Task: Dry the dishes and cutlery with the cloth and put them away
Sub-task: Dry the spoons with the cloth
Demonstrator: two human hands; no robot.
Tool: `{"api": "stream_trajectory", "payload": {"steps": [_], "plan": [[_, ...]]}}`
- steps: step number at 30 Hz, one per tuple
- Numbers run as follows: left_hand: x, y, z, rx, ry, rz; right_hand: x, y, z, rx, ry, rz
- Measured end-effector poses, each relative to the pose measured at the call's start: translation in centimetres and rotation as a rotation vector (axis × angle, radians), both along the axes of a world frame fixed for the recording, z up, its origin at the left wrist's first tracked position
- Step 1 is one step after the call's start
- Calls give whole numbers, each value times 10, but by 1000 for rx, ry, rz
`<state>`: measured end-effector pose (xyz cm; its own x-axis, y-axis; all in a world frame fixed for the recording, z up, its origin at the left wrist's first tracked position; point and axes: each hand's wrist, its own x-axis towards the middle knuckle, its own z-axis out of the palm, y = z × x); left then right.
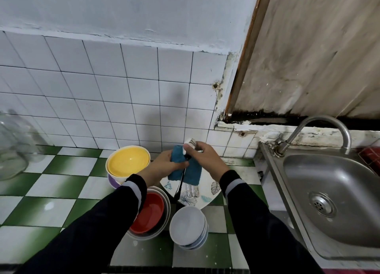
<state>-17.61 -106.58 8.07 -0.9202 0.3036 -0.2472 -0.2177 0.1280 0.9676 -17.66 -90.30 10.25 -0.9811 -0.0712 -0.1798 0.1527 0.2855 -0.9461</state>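
Firmly, left grip [164, 165] cloth [194, 173], right grip [207, 156] utensil [180, 185]

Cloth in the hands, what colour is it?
The cloth is teal blue, clearest in the head view.

left hand [164, 164] grips blue cloth [193, 173] wrapped round black-handled utensil [179, 188] | right hand [208, 159] pinches utensil's upper end | both over leaf-print plate [206, 191] near back edge of counter [51, 191]

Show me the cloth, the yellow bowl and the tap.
cloth [193, 174]: head view, on its hanging right flap.
yellow bowl [128, 160]: head view, on its inner bottom.
tap [321, 119]: head view, on the top of its curved spout.
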Motion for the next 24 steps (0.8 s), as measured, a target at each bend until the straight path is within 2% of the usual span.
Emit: {"api": "stream_trajectory", "payload": {"steps": [4, 11, 14, 19, 24], "plan": [[2, 1, 2, -24, 4, -61, -1, -4, 4, -295, -55, -11], [13, -3, 2, 17, -46, -44, -3, -8, 1, -509, -91, -170], [19, -5, -2, 108, -118, -32, -6, -5, 9, -472, -131, -211], [23, -9, -3, 24, -100, -102, -8, 6, 14, -488, -173, -285], [24, -20, -9, 44, -145, -76, -2, 19, 17, -491, -211, -307]]}}
